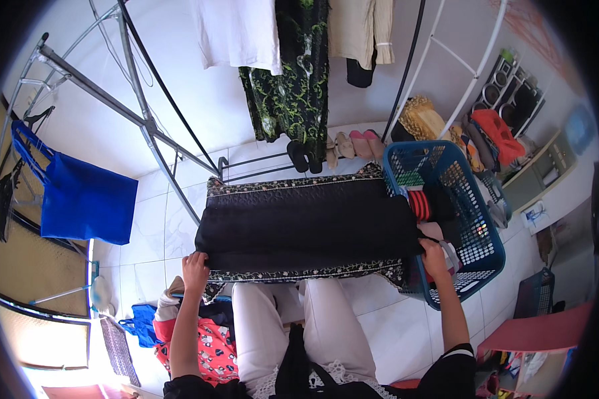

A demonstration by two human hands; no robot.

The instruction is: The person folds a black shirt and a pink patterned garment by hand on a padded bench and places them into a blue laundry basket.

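A black garment (309, 229) lies folded into a long flat rectangle before me, on a dark cloth with a floral border (299, 275) that spreads over a low surface. My left hand (195, 272) grips the garment's near left corner. At the opposite end, my right hand (433, 257) holds its near right corner, close to the rim of a blue plastic laundry basket (494, 244). Inside the basket are several clothes, among them a red-and-black striped piece (419, 204). What supports the cloth is mostly hidden.
Left stands a metal frame (149, 124) with a blue fabric bag (90, 194) hanging there. Clothes, including a green-patterned black garment (289, 99), hang ahead above a shoe rack (259, 162). Piled clothes (207, 344) lie by my left leg. A pink shelf (534, 329) stands right.
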